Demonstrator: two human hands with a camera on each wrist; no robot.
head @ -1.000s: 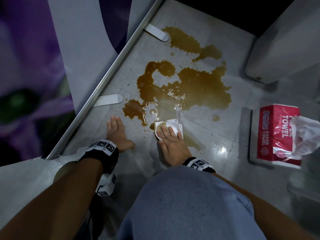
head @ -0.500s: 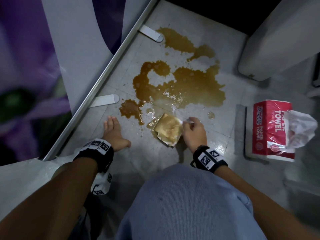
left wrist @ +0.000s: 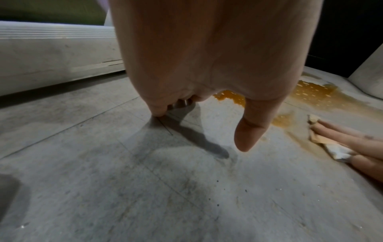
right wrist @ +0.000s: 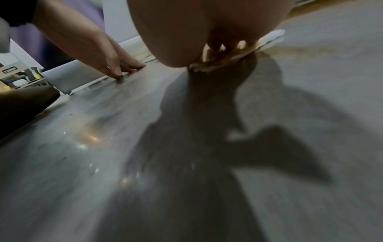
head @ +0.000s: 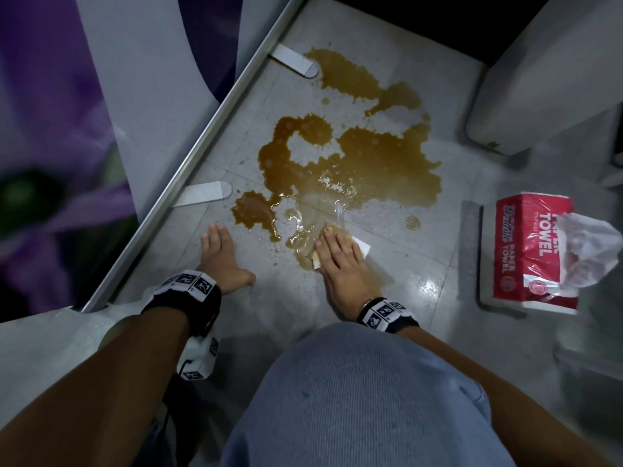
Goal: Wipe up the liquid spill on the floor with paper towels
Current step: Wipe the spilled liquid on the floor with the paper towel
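A brown liquid spill (head: 354, 156) spreads over the grey tiled floor (head: 404, 264). My right hand (head: 340, 261) lies flat, fingers straight, pressing a folded paper towel (head: 362, 246) onto the spill's near edge; the towel is soaked brown with one white corner showing. The left wrist view shows the same towel (left wrist: 323, 140) under those fingers. My left hand (head: 219, 254) rests open on dry floor left of the spill, fingertips down (left wrist: 159, 111). In the right wrist view the towel (right wrist: 238, 55) sticks out beneath the palm.
A red paper towel pack (head: 529, 254), torn open, lies on the floor at right. A metal door track (head: 188, 163) with two flat brackets runs along the left. A white appliance base (head: 526, 96) stands at upper right. My blue-clad knee (head: 354, 399) fills the foreground.
Half a second ago my right hand had the towel lifted by an edge, stained side up. Now the towel lies flat again and the hand presses on it, slightly nearer than one second ago.
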